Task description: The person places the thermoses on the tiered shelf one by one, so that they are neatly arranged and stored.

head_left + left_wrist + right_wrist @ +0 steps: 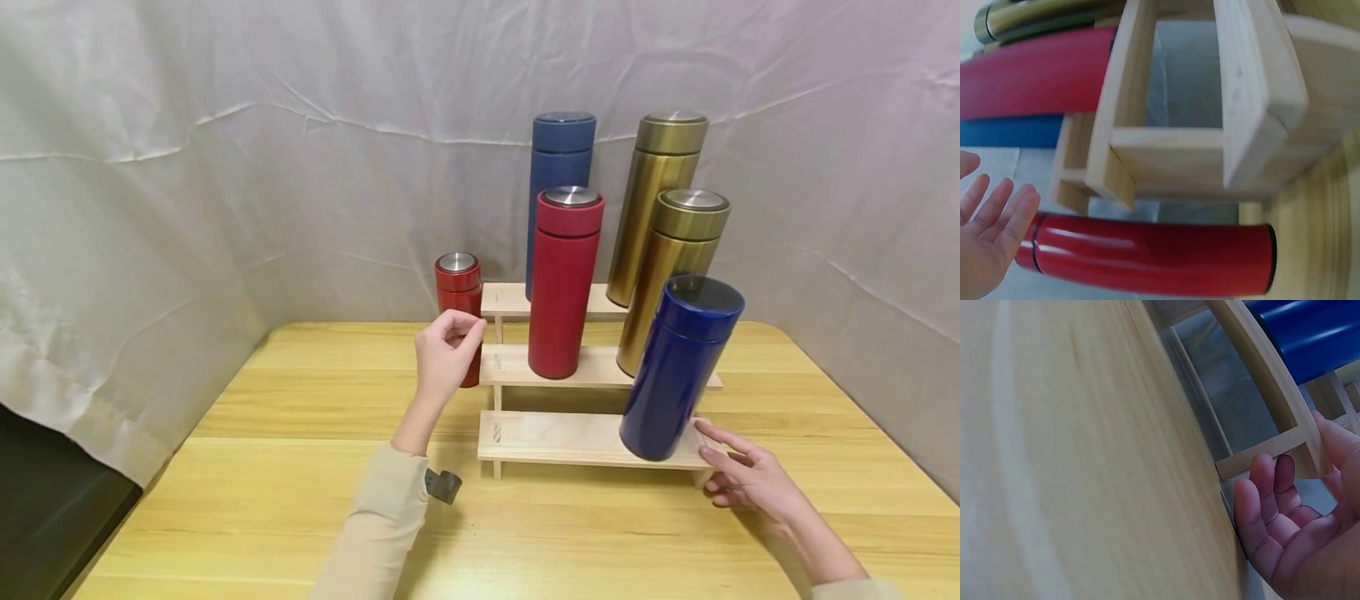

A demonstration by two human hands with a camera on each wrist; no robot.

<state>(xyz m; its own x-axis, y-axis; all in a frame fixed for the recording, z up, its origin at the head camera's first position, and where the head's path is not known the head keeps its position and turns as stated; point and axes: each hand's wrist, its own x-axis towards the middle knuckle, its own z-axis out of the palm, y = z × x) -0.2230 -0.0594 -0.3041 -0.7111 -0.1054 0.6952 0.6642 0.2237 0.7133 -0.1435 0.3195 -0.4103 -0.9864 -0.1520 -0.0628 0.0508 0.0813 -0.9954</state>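
Note:
A three-tier wooden display stand [555, 433] holds several thermos bottles. My right hand [753, 479] holds the right end of its lowest shelf, with a fingertip at the shelf edge and other fingers curled below, beside the support [1260, 453]. Close by on that shelf stands a glossy blue thermos [675, 383]. My left hand [446, 354], fingers relaxed and bent, hangs in front of a small red thermos [459, 296] left of the stand. In the left wrist view its fingers [1007, 219] overlap the lid end of the red thermos [1154, 253]; contact is unclear.
On the middle shelf stand a tall red thermos [566, 292] and a gold one [667, 283]. A blue thermos [562, 158] and another gold one [660, 192] occupy the top shelf. Light fabric [360, 192] hangs behind the wooden table [300, 467].

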